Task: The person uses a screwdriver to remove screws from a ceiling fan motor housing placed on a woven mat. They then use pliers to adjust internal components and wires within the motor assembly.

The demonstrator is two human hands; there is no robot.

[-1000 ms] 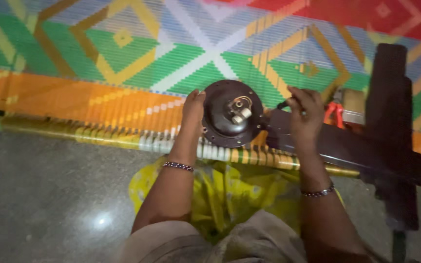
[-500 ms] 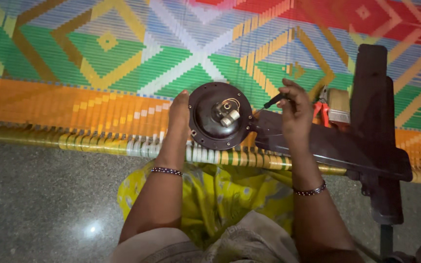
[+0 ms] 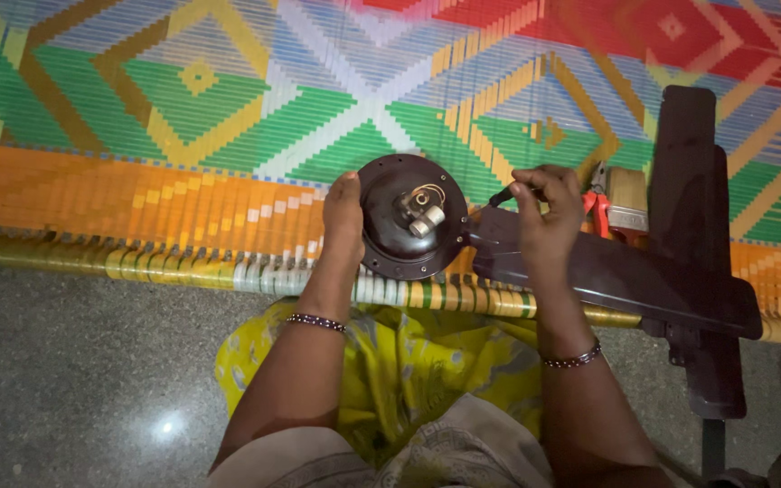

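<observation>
The one camera sits on my head and looks steeply down past my forearms. It is close: my left hand (image 3: 343,217) and right hand (image 3: 549,217) fill mid-frame around the fan motor (image 3: 411,217). The woven cot (image 3: 183,108) spans the upper frame; the floor (image 3: 65,380) lies lower left.

Bare forearms, a dark beaded bracelet (image 3: 315,321) on each wrist, yellow patterned garment (image 3: 427,380) over the lap.

Bright woven cot (image 3: 228,117), red-handled pliers (image 3: 600,203) (by a brush (image 3: 629,201)), grey speckled floor (image 3: 65,361)
</observation>
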